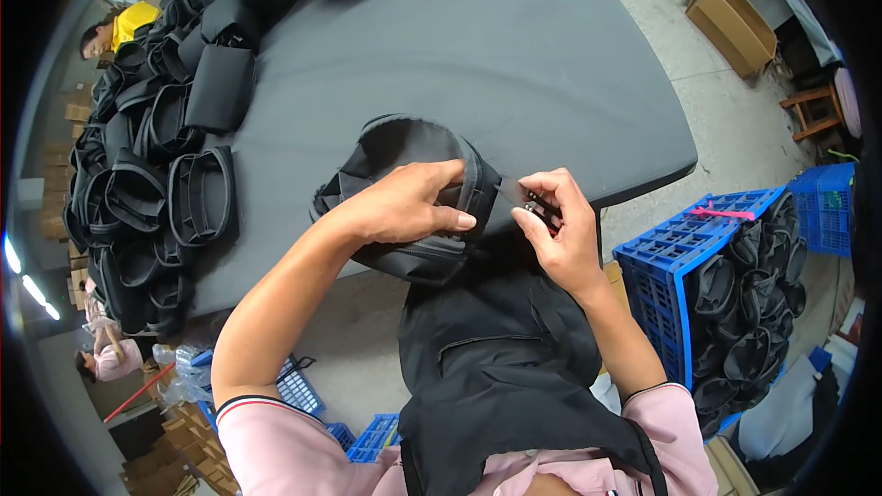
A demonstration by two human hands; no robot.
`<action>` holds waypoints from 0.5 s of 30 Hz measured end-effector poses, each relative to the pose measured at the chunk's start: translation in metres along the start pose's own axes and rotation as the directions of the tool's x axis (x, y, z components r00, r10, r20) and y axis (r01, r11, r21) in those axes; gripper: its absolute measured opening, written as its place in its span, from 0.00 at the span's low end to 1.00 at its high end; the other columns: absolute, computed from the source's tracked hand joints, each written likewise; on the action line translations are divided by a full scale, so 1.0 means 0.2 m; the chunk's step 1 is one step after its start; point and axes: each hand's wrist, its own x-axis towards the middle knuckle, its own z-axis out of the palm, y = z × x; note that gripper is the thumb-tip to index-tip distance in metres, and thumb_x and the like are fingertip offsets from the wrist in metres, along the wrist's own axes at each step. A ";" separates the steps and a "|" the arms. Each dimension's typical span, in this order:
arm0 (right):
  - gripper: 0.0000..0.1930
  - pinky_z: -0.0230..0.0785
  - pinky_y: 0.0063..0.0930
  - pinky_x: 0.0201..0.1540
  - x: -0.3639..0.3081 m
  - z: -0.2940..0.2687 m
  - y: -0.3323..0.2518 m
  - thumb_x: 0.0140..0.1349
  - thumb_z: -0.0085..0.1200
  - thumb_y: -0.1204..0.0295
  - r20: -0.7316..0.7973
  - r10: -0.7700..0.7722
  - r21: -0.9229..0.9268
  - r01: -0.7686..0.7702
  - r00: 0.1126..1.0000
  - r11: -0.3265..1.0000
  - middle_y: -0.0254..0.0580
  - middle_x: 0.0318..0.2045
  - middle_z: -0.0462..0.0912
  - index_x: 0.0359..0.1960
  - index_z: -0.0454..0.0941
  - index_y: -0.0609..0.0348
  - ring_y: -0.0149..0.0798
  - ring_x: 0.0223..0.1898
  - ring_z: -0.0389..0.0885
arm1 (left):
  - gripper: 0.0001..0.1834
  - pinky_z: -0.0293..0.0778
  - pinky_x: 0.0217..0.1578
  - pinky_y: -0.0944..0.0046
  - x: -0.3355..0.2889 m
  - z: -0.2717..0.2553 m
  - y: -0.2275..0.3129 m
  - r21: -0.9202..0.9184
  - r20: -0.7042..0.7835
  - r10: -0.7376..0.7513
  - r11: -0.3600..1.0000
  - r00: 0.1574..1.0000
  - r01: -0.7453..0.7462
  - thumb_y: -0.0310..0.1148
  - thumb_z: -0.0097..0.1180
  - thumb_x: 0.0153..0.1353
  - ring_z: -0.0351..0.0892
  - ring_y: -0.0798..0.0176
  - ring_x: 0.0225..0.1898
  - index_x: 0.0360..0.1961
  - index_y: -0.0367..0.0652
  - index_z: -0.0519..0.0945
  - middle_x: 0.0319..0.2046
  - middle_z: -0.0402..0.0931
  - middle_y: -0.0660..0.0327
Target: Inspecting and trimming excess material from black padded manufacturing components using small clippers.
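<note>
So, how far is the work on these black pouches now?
Done, it seems: a large pile of black pouches lies on the grey table, at its left side. In hand: the left hand holds one black pouch while the right hand pinches its zipper pull. Perhaps left: the blue crate holds more pouches; which batch is finished I cannot tell.

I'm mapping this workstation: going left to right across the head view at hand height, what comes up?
Pile of black bags → left hand on the black bag → right hand pinching the zipper pull → blue crate of bags.

Both hands (404, 207) on black pouch (413, 174)
</note>
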 end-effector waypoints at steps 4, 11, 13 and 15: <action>0.16 0.67 0.25 0.27 0.04 -0.01 -0.05 0.46 0.59 0.82 0.078 -0.165 -0.039 0.169 0.983 0.985 0.39 0.29 0.74 0.38 0.74 0.59 0.35 0.22 0.72 | 0.19 0.68 0.44 0.64 -0.04 -0.02 0.03 -0.136 0.020 -0.044 0.990 0.999 0.046 0.32 0.63 0.52 0.72 0.64 0.39 0.40 0.31 0.71 0.35 0.76 0.54; 0.15 0.66 0.26 0.25 0.06 -0.04 -0.05 0.44 0.61 0.81 0.091 -0.258 -0.099 0.266 0.962 0.959 0.40 0.29 0.74 0.37 0.75 0.59 0.36 0.22 0.73 | 0.19 0.66 0.44 0.67 -0.06 -0.04 0.05 -0.228 0.012 0.026 0.973 1.000 -0.023 0.30 0.62 0.52 0.70 0.69 0.38 0.42 0.32 0.72 0.34 0.76 0.59; 0.15 0.66 0.27 0.25 0.06 -0.04 -0.07 0.44 0.61 0.81 0.096 -0.273 -0.106 0.282 0.957 0.953 0.40 0.29 0.75 0.37 0.75 0.59 0.36 0.22 0.73 | 0.19 0.66 0.44 0.67 -0.06 -0.04 0.05 -0.213 0.007 0.036 0.977 0.999 -0.033 0.30 0.62 0.51 0.70 0.69 0.38 0.41 0.32 0.72 0.34 0.76 0.59; 0.15 0.67 0.27 0.25 0.07 -0.03 -0.08 0.44 0.62 0.80 0.102 -0.269 -0.079 0.277 0.958 0.958 0.40 0.28 0.75 0.37 0.75 0.60 0.38 0.23 0.73 | 0.19 0.66 0.44 0.66 -0.05 -0.04 0.06 -0.149 0.012 -0.001 0.989 1.000 0.002 0.30 0.63 0.51 0.70 0.68 0.38 0.41 0.31 0.72 0.34 0.76 0.59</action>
